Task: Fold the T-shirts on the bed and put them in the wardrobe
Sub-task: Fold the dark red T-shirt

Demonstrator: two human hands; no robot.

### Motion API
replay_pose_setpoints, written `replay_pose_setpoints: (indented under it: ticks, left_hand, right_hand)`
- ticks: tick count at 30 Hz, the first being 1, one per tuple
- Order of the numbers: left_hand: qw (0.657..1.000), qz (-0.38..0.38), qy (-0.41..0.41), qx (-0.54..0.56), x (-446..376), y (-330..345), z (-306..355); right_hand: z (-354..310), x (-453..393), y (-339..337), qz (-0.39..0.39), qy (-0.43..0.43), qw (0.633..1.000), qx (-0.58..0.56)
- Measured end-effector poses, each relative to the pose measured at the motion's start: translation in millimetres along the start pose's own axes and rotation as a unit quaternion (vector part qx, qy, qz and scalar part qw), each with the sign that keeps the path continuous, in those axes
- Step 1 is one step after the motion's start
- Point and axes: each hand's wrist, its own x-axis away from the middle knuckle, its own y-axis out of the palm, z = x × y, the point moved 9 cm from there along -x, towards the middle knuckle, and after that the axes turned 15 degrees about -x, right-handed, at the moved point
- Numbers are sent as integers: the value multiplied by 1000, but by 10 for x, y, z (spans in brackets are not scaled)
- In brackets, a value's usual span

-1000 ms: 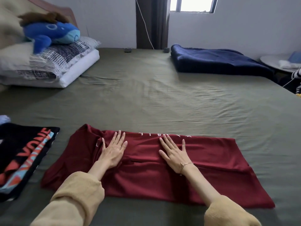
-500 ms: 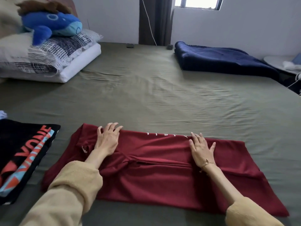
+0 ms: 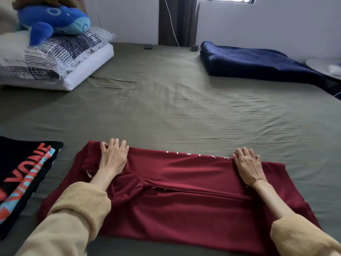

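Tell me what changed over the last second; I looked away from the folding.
Both hands slid apart along the red T-shirt: the left hand toward its collar end, the right hand toward its hem end. Their fingers now curl over its far edge. The shirt and the black T-shirt stayed put.

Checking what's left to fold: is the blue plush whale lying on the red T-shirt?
No, the blue plush whale sits on the pillows, far from the red T-shirt.
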Motion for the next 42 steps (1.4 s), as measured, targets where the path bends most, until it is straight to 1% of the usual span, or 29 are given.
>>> replay_pose_setpoints:
  ticks: [2, 3, 4, 7, 9, 11, 13, 16, 18, 20, 21, 23, 25, 29, 31, 33, 36, 39, 42]
  left_hand:
    - [999, 8, -30, 34, 54, -96, 40]
    - [998, 6, -34, 57, 84, -131, 89]
    - [997, -4, -23, 73, 124, -139, 161]
    - [993, -47, 49, 99, 300, -70, 404]
    - [987, -85, 57, 123, 422, 17, 369]
    - [985, -105, 38, 132, 494, 61, 209]
    - [985, -116, 12, 128, 552, 85, -16]
    - [979, -140, -48, 143, 674, 123, -413]
    - [976, -123, -82, 162, 779, 61, -624]
    - [980, -74, -90, 159, 873, -46, -775]
    - [982, -54, -83, 162, 909, -86, -823]
    - [981, -43, -62, 181, 986, -125, -879]
    - [979, -50, -53, 189, 1036, -151, -897]
    - [983, -31, -52, 171, 1122, -259, -955]
    - [981, -20, -18, 192, 1156, -297, -954]
    - [970, -31, 33, 240, 1208, -305, -936]
    - [953, -49, 83, 288, 1320, -299, -938]
    - [946, -64, 99, 302, 1418, -278, -965]
    - [944, -69, 118, 299, 1488, -308, -955]
  right_hand:
    - [-102, 58, -62, 32, -9, 999, -29]
    - [-204, 91, -66, 35, -23, 998, -44]
    - [-341, 128, -27, 20, -41, 998, -50]
    - [-938, 279, 253, -83, -111, 987, -79]
    - [-1446, 424, 444, -148, -169, 968, -113]
    - [-1926, 561, 584, -181, -225, 950, -120]
    - [-2341, 684, 717, -210, -264, 934, -117]
    - [-2851, 826, 863, -254, -284, 917, -121]
    - [-3083, 917, 905, -273, -300, 904, -135]
    - [-3258, 1052, 916, -293, -334, 883, -151]
    - [-3320, 1123, 915, -301, -350, 873, -158]
    - [-3389, 1245, 912, -309, -362, 862, -172]
    - [-3398, 1326, 913, -310, -364, 863, -164]
    - [-3409, 1447, 879, -316, -371, 862, -140]
    - [-3398, 1477, 853, -331, -362, 858, -152]
    - [-3391, 1498, 833, -335, -360, 857, -156]
    - [-3390, 1496, 767, -311, -361, 862, -175]
    - [-3384, 1518, 716, -276, -369, 866, -195]
    - [-3317, 1519, 682, -265, -330, 864, -274]
